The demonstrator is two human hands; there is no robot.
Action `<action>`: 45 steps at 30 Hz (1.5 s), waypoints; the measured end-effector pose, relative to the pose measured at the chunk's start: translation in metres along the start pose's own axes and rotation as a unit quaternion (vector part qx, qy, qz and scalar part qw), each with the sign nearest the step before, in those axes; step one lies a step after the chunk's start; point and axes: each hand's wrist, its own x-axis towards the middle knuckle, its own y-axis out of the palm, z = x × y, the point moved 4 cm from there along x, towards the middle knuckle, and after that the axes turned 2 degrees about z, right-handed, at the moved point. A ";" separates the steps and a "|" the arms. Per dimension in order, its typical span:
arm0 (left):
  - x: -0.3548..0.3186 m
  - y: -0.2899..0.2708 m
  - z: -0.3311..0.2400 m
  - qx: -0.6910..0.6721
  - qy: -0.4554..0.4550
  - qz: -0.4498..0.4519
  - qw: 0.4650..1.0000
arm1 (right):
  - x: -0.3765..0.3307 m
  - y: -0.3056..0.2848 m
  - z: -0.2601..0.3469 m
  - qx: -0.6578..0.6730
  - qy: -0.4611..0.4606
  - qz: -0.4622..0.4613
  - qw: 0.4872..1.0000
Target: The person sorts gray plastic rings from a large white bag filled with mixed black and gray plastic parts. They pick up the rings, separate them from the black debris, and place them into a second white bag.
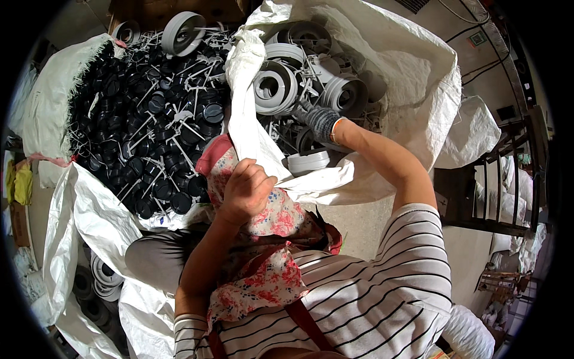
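My right hand [321, 121], in a grey knitted glove with an orange-edged cuff, reaches into a big white woven sack [418, 78]. Its fingertips are in shadow beside a grey plastic ring fitting [275, 88], and whether they grip it cannot be made out. Around that hand are more grey pipe fittings [345, 96] and thin branched plastic sprues. My bare left hand [248, 188] is curled into a fist in front of the floral apron [281, 216], close to the sack's near edge. Anything inside the fist is hidden.
To the left, another sack [57, 107] is heaped with small black plastic caps [161, 119] and pale sprues. A grey ring [183, 34] tops the heap. Further grey rings [106, 278] sit in a sack at lower left. A dark metal rack [496, 185] stands at right.
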 end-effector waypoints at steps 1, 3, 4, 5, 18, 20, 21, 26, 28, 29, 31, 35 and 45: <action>0.000 0.000 -0.001 0.004 0.002 -0.003 1.000 | -0.007 -0.006 0.006 0.002 -0.020 -0.025 0.999; 0.000 -0.002 -0.002 0.011 0.003 -0.003 1.000 | -0.004 -0.004 0.005 -0.019 -0.025 -0.034 0.999; 0.000 -0.002 -0.002 0.012 0.003 -0.001 1.000 | -0.002 -0.001 0.004 -0.030 -0.025 -0.038 0.999; 0.000 -0.002 -0.002 0.013 0.004 0.002 1.000 | -0.001 0.001 0.003 -0.041 -0.026 -0.042 0.998; 0.000 -0.003 -0.001 0.018 -0.009 0.045 0.999 | -0.006 -0.006 0.022 -0.098 0.016 0.115 0.988; 0.002 -0.001 -0.002 0.019 -0.011 0.050 0.999 | -0.010 -0.008 0.022 -0.117 -0.048 0.092 0.988; 0.003 -0.001 -0.002 0.010 -0.012 0.055 0.998 | -0.010 -0.008 0.021 -0.115 -0.053 0.087 0.988; -0.003 -0.005 0.001 0.001 -0.039 0.057 0.998 | 0.004 -0.030 0.031 -0.083 -0.084 0.046 0.992; -0.012 -0.007 0.002 -0.029 -0.051 0.081 0.995 | 0.005 -0.055 0.041 -0.051 -0.109 0.004 0.993; -0.010 -0.013 0.000 -0.080 -0.039 0.055 0.995 | 0.002 -0.077 0.049 -0.030 -0.111 -0.028 0.993; -0.017 -0.042 0.005 -0.167 -0.074 0.000 0.983 | -0.004 -0.137 0.073 0.035 -0.073 -0.122 0.989; -0.060 -0.097 0.056 -0.192 -0.322 -0.137 0.917 | 0.017 -0.211 0.111 0.138 -0.162 -0.278 0.937; -0.154 -0.189 0.157 -0.406 -0.554 -0.473 0.552 | 0.311 -0.186 0.291 0.314 -0.113 -0.068 0.940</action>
